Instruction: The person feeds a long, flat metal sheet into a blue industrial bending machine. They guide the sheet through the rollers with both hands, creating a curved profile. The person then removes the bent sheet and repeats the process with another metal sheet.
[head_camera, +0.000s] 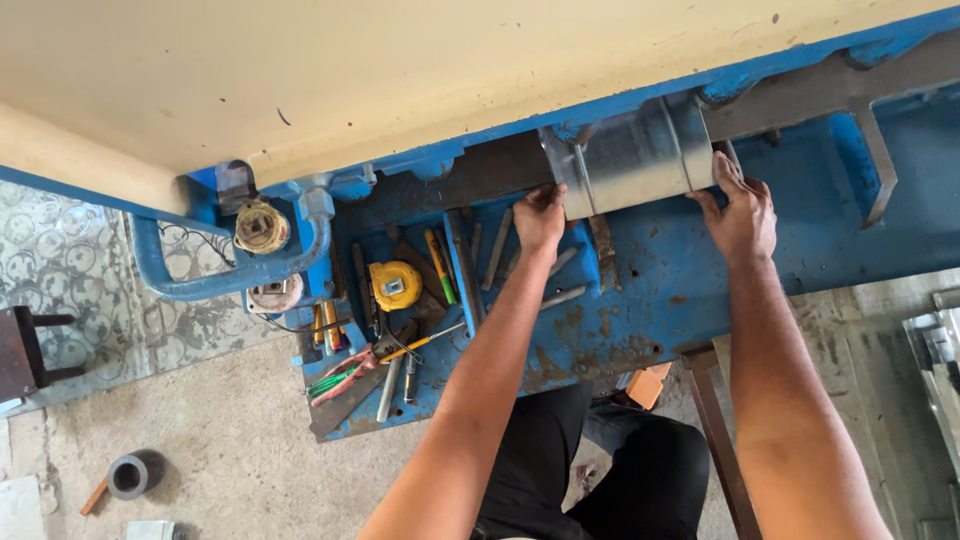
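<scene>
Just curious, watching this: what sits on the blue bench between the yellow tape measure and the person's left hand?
In the head view, a green-and-yellow marker and a dark metal bar lie between the tape measure and the left hand.

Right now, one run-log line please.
left hand: grips sheet-metal piece left edge | right hand: grips right edge | piece: on blue machine bed

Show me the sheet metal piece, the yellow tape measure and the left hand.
sheet metal piece (635, 155), head view, middle of its curved face
tape measure (395, 286), head view, centre of its yellow case
left hand (540, 215), head view, back of the hand
</scene>
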